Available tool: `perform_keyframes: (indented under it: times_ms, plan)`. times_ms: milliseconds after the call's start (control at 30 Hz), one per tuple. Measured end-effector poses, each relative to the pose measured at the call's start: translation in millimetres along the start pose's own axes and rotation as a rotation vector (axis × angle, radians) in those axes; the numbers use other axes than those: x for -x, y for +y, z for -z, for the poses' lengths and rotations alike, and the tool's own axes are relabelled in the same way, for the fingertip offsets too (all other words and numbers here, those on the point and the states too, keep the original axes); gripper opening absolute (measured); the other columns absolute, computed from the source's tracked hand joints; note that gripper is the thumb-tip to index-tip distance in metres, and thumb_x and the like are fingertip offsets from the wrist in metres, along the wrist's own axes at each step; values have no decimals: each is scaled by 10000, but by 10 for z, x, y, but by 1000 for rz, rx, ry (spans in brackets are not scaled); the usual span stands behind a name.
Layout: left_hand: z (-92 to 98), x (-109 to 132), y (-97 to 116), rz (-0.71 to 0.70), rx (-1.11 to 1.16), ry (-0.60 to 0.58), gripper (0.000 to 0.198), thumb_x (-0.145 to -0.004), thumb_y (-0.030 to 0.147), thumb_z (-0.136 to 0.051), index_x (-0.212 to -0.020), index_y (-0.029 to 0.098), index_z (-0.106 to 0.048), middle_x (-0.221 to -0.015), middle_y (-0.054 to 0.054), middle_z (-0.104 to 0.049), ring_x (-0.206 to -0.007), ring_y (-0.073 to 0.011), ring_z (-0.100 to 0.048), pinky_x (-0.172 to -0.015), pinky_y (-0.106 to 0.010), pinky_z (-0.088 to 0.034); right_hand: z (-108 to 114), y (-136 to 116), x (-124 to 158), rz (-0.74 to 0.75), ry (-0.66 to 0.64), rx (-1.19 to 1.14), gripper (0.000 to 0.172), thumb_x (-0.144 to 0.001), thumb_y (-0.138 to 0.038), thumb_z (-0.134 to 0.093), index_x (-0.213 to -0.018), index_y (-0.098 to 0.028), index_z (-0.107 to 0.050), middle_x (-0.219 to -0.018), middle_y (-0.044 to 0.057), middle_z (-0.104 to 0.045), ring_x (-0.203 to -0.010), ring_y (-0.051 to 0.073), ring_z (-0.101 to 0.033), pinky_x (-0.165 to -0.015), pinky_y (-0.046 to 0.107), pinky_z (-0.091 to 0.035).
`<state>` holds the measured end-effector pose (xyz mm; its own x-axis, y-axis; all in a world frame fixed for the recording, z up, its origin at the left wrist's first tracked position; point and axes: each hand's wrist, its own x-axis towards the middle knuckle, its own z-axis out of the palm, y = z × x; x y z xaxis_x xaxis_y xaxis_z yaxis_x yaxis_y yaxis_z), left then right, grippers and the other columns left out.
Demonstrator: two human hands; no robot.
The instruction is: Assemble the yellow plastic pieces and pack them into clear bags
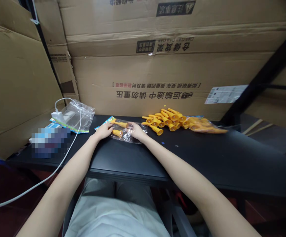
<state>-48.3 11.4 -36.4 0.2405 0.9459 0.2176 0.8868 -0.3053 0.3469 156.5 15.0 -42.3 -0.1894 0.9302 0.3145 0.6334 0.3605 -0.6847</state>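
A yellow plastic toy horn [120,123] lies between my hands, over a clear plastic bag [127,139] with a colourful header. Its narrow end is pinched in the fingers of my left hand [104,131]. My right hand [136,132] closes at the wide end of the same horn, and its fingertips are partly hidden. A second yellow horn [117,133] sits just below, at the bag; I cannot tell whether it is inside. To the right of my right hand, a heap of yellow horns [166,119] rests on the black table [133,161].
Bagged yellow horns [207,125] lie right of the heap. Flat clear bags [77,115] lie at the left, beneath a white charger [57,115] whose white cable [69,159] runs over the table edge. A blurred box [49,141] is nearby. Cardboard [145,69] walls the back.
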Motion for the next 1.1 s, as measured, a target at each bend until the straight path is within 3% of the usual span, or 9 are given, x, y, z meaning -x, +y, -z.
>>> perform_keyframes:
  times_ms: [167,267,433,600,667,833,933,1100]
  plan:
    - [6,2,-19,20,-72,-7,457,-883,269,-345,-1294,261,-545,-1415,36,-471,-1286,-184,-456,-1085,-302,-353,162,-100,20,34,-40,264,370,-765,-62,-512,-1083,-162,-671,-1172,93,-659,-1104,212,-597,-935,284,-442]
    - [30,2,-38,77,-131,-15,454,-895,276,-326,-1299,277,-531,-1428,28,-457,-1278,-195,-465,-1072,-330,-368,372,-162,24,-47,51,512,319,-825,-116,-432,-944,-185,-720,-1032,84,-710,-1014,234,-635,-873,310,-461]
    - [67,8,-53,191,-171,-36,476,-901,289,-281,-1334,279,-477,-1490,5,-360,-1359,-236,-350,-1079,-474,-335,695,-104,-11,-157,195,797,325,-856,-144,-412,-1014,-124,-694,-1075,159,-677,-1035,270,-615,-863,343,-439]
    - [88,17,-62,257,-162,-47,511,-887,292,-275,-1373,257,-430,-1499,-31,-342,-1364,-265,-337,-1085,-551,-287,772,69,-37,-439,-31,827,341,-815,-169,-514,-1123,-126,-653,-1118,174,-657,-1072,288,-599,-855,379,-447]
    - [100,23,-64,264,-157,-42,511,-882,298,-286,-1370,262,-435,-1484,-41,-370,-1348,-275,-363,-1082,-556,-286,757,110,-42,-471,-99,803,386,-793,-173,-548,-1168,-138,-631,-1110,175,-659,-1042,287,-612,-810,371,-464]
    - [124,37,-63,272,-138,-22,493,-875,294,-304,-1332,260,-486,-1431,-62,-450,-1308,-299,-418,-1069,-563,-297,706,132,-97,-310,-80,671,326,-870,-271,-448,-1047,-126,-681,-951,180,-694,-840,268,-658,-687,348,-474]
    - [123,39,-63,264,-130,-14,479,-871,287,-314,-1308,265,-510,-1432,-55,-450,-1301,-301,-426,-1067,-563,-300,653,162,-141,-182,-215,475,329,-882,-190,-389,-1012,-131,-685,-793,108,-705,-678,193,-652,-658,288,-470]
    - [121,44,-50,271,-124,-7,471,-871,280,-314,-1295,264,-519,-1441,-52,-437,-1305,-300,-418,-1071,-576,-277,582,286,-124,11,-252,588,344,-775,-55,-491,-1026,-186,-686,-1039,105,-664,-962,214,-607,-798,271,-439]
